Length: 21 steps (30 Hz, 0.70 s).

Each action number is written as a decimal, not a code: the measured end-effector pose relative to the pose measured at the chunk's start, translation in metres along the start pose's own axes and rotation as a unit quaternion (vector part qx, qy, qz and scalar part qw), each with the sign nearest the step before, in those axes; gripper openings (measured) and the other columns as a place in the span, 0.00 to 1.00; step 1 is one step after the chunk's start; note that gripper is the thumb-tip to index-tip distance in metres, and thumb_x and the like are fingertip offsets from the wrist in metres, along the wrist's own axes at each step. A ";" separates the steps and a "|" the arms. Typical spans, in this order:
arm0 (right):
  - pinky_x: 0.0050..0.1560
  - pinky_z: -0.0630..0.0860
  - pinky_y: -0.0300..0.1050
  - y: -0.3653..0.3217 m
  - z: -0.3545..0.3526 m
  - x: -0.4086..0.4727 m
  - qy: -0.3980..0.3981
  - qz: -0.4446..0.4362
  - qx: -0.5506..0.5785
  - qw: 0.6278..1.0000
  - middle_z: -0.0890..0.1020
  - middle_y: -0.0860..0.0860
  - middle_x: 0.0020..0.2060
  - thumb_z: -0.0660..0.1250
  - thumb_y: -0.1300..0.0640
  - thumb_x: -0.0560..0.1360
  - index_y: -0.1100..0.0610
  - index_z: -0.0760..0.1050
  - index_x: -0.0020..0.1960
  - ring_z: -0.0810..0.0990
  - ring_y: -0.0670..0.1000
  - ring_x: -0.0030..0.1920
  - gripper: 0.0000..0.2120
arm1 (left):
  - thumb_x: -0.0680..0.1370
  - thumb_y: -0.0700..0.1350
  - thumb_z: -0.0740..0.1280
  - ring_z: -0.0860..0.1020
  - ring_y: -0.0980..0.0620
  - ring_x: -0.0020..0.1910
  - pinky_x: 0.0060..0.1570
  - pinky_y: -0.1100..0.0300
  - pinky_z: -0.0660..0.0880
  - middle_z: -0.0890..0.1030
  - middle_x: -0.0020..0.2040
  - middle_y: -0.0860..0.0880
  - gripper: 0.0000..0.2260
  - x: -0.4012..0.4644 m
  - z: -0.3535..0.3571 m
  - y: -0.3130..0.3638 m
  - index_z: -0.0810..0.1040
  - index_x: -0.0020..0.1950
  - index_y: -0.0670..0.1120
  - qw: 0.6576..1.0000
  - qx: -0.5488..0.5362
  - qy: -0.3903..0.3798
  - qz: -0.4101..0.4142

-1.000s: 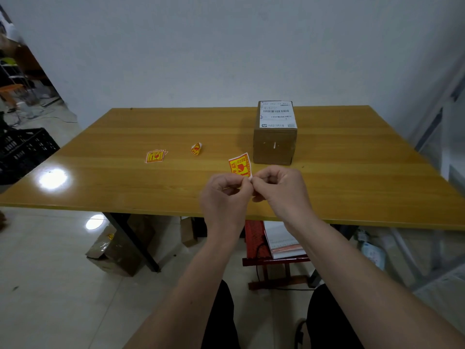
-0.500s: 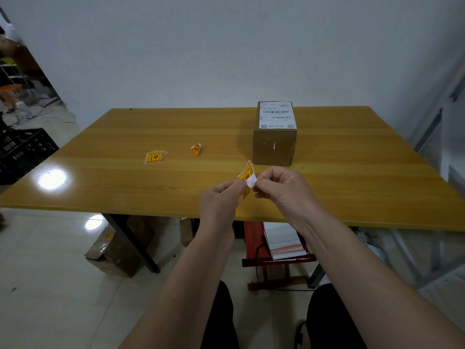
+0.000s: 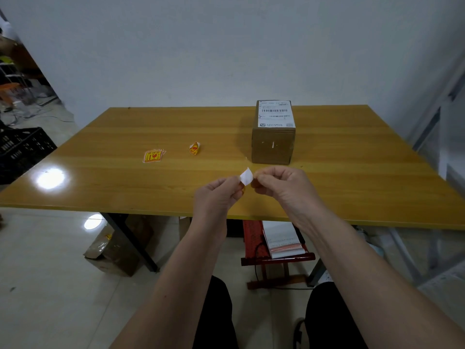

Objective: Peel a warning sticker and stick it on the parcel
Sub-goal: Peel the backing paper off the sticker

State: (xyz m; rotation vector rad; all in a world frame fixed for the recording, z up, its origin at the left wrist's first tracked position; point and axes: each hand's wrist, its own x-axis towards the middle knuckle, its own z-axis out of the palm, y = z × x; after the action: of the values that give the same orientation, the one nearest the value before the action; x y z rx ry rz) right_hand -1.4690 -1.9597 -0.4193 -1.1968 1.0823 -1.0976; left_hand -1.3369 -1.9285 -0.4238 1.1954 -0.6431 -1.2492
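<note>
A brown cardboard parcel (image 3: 273, 144) with a white shipping label on top stands on the wooden table (image 3: 352, 177). Just in front of it, above the table's near part, my left hand (image 3: 219, 195) and my right hand (image 3: 281, 183) pinch one warning sticker (image 3: 246, 176) between their fingertips. Its white back faces me, and only a sliver of yellow shows by the left thumb. I cannot tell whether the sticker has come off its backing.
A small stack of yellow-red warning stickers (image 3: 153, 156) lies at the table's left. A crumpled yellow sticker scrap (image 3: 194, 148) lies between that stack and the parcel. Under the table stand a red stool with papers (image 3: 276, 245) and a carton (image 3: 113, 250). A black crate (image 3: 20, 149) sits at left.
The sticker has turned from its yellow printed face to its white back. Both hands have moved slightly forward toward the parcel and a little apart.
</note>
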 end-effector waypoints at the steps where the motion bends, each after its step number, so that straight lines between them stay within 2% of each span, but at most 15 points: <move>1: 0.52 0.81 0.46 -0.001 0.000 0.000 -0.009 0.003 -0.002 1.000 0.85 0.60 0.42 0.67 0.61 0.72 0.63 0.82 0.42 0.82 0.52 0.44 0.07 | 0.72 0.39 0.70 0.79 0.49 0.47 0.60 0.53 0.76 0.82 0.43 0.42 0.03 0.000 0.000 0.000 0.82 0.38 0.41 1.000 0.011 0.002 0.008; 4: 0.51 0.81 0.47 -0.004 0.004 -0.003 -0.017 -0.005 -0.018 1.000 0.85 0.62 0.44 0.72 0.55 0.69 0.65 0.82 0.44 0.83 0.53 0.44 0.13 | 0.71 0.40 0.71 0.79 0.51 0.46 0.61 0.52 0.75 0.82 0.40 0.44 0.03 -0.003 0.003 -0.001 0.84 0.38 0.44 0.999 0.046 0.007 0.028; 8: 0.42 0.80 0.41 -0.004 0.006 -0.005 0.017 -0.029 -0.044 0.998 0.81 0.57 0.34 0.73 0.62 0.69 0.63 0.79 0.38 0.80 0.49 0.35 0.05 | 0.72 0.38 0.69 0.79 0.50 0.46 0.57 0.53 0.77 0.83 0.37 0.46 0.08 -0.007 0.007 -0.003 0.83 0.33 0.46 0.998 0.039 0.002 0.040; 11: 0.39 0.79 0.38 -0.006 0.002 -0.006 0.008 -0.033 -0.056 0.998 0.79 0.57 0.33 0.72 0.64 0.69 0.63 0.78 0.37 0.78 0.47 0.32 0.04 | 0.74 0.36 0.66 0.82 0.45 0.47 0.53 0.53 0.79 0.83 0.42 0.40 0.07 -0.007 0.006 -0.002 0.81 0.38 0.41 0.999 0.003 -0.035 0.026; 14: 0.37 0.77 0.38 -0.009 -0.001 -0.007 0.008 -0.046 -0.061 0.997 0.78 0.58 0.33 0.71 0.65 0.69 0.69 0.78 0.40 0.76 0.49 0.32 0.06 | 0.77 0.42 0.64 0.84 0.42 0.46 0.50 0.53 0.81 0.85 0.43 0.39 0.09 -0.006 0.005 0.001 0.81 0.43 0.39 0.997 -0.034 -0.067 0.009; 16: 0.37 0.76 0.40 -0.010 -0.001 -0.008 0.003 -0.051 -0.074 0.996 0.78 0.58 0.33 0.71 0.64 0.70 0.68 0.78 0.40 0.76 0.50 0.33 0.06 | 0.76 0.45 0.67 0.83 0.41 0.48 0.51 0.53 0.80 0.84 0.47 0.36 0.09 -0.005 0.004 0.002 0.81 0.45 0.40 0.996 0.010 -0.082 0.022; 18: 0.37 0.77 0.39 -0.011 -0.002 -0.008 -0.004 -0.051 -0.089 0.995 0.78 0.57 0.33 0.71 0.63 0.70 0.66 0.78 0.40 0.76 0.49 0.33 0.05 | 0.75 0.42 0.69 0.82 0.40 0.51 0.52 0.53 0.80 0.83 0.49 0.34 0.08 -0.004 0.003 0.003 0.82 0.48 0.38 0.994 0.051 -0.088 0.036; 21: 0.39 0.77 0.40 -0.011 -0.005 -0.009 -0.002 -0.052 -0.105 0.993 0.79 0.55 0.33 0.72 0.62 0.70 0.64 0.78 0.38 0.77 0.47 0.33 0.05 | 0.74 0.40 0.69 0.82 0.43 0.46 0.51 0.54 0.80 0.83 0.44 0.36 0.07 -0.002 0.001 0.002 0.82 0.47 0.36 0.993 0.073 -0.086 0.036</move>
State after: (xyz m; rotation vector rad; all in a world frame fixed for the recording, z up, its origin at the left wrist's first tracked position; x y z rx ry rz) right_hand -1.4760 -1.9525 -0.4084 -1.4341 1.1654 -1.0796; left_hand -1.3379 -1.9273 -0.4206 1.1809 -0.9095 -1.2694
